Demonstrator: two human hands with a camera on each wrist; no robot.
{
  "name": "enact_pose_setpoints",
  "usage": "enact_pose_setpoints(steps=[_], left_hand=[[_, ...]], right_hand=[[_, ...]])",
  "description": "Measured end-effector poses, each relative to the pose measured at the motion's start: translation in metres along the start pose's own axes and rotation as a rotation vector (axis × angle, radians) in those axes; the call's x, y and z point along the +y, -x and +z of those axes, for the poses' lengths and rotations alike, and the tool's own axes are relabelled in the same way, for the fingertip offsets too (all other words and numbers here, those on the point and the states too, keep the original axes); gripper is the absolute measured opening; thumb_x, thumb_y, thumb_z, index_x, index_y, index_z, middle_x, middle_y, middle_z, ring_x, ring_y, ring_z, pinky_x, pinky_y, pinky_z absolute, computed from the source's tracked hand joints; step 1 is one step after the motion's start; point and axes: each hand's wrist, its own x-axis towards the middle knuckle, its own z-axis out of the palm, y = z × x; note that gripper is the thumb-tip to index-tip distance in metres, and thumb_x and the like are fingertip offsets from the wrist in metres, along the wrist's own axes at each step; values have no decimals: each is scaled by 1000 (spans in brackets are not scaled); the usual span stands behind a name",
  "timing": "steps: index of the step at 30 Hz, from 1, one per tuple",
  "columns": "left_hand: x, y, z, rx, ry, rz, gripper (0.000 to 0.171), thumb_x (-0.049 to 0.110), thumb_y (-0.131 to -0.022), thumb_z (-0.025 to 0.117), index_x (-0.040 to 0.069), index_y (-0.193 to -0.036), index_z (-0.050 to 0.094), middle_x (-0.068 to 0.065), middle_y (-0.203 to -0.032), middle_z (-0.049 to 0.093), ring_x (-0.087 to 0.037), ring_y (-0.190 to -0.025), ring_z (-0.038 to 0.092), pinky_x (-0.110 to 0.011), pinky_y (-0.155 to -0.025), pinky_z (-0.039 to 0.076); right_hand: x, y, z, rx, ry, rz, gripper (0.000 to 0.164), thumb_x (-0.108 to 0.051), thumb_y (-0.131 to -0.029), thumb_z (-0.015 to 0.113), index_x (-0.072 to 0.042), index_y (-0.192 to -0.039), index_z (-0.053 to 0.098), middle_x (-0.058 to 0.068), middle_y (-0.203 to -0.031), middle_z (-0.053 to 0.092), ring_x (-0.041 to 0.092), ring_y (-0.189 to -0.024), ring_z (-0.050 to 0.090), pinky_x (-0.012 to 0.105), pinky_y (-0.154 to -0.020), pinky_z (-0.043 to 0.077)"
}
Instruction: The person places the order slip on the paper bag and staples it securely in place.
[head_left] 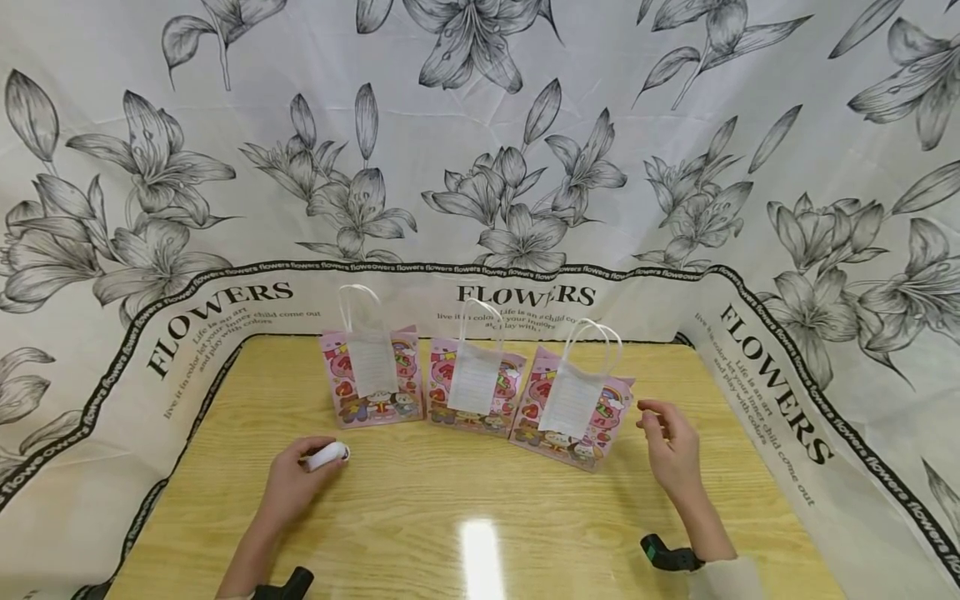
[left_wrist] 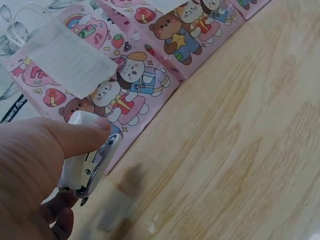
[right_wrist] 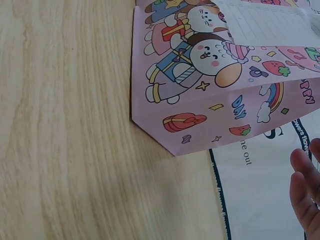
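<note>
My left hand (head_left: pixel 295 477) holds a small white stapler (head_left: pixel 327 456) between thumb and fingers, in front of the left bag. The left wrist view shows the stapler (left_wrist: pixel 89 159) from the side, its metal parts turned toward the bag. Three pink paper gift bags with cartoon animals stand in a row: a left bag (head_left: pixel 410 367), a middle bag (head_left: pixel 438 383) and a right bag (head_left: pixel 536 392). Each has white twisted handles and a white paper slip on its front. My right hand (head_left: pixel 670 446) hovers beside the right bag, fingers loosely bent, apart from it and holding nothing.
The bags stand toward the back of a light wood table (head_left: pixel 405 517). Behind and on both sides hangs a white cloth (head_left: pixel 420 125) with grey flowers and lettering. Black wrist cameras sit on both arms. A bright light reflection lies on the table's front middle.
</note>
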Motion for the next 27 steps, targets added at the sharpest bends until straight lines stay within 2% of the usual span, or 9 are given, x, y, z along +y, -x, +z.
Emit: enact_pose_setpoints(steps=[4, 8, 11, 19, 27], left_hand=[[-3, -1, 2, -1, -33, -5, 38, 20, -79, 83, 6, -111, 70, -8, -102, 67, -22, -92, 59, -29, -72, 47], [-8, -2, 3, -19, -41, -11, 38, 20, -80, 83, 6, -112, 69, -9, -105, 67, -22, -94, 59, -31, -74, 48], [-13, -2, 2, -24, -47, 7, 38, 19, -79, 83, 5, -112, 69, -10, -107, 67, -23, -95, 60, -32, -74, 48], [-15, 0, 1, -36, -62, 2, 38, 19, -79, 83, 3, -111, 69, -11, -105, 67, -24, -94, 61, -30, -73, 48], [-18, -2, -3, -85, -89, -5, 40, 23, -80, 82, 3, -112, 69, -10, -104, 67, -23, -91, 60, -31, -71, 49]], right_hand=[[11, 8, 1, -17, -5, 75, 18, 2, -97, 53, 7, -108, 66, 20, -101, 66, 11, -73, 63, 11, -62, 44], [11, 13, 2, -51, 20, 149, 19, -2, -99, 52, 5, -109, 67, 19, -102, 67, 13, -72, 62, 14, -59, 44], [16, 17, 3, -74, 31, 181, 21, -7, -101, 51, 3, -109, 67, 18, -101, 67, 14, -72, 62, 16, -58, 43], [21, 27, 6, -166, 58, 249, 29, -18, -104, 47, 2, -107, 68, 15, -94, 69, 17, -73, 64, 19, -63, 48], [26, 35, 7, -227, 83, 266, 25, -18, -101, 54, 2, -102, 68, 17, -90, 68, 25, -74, 63, 22, -57, 48]])
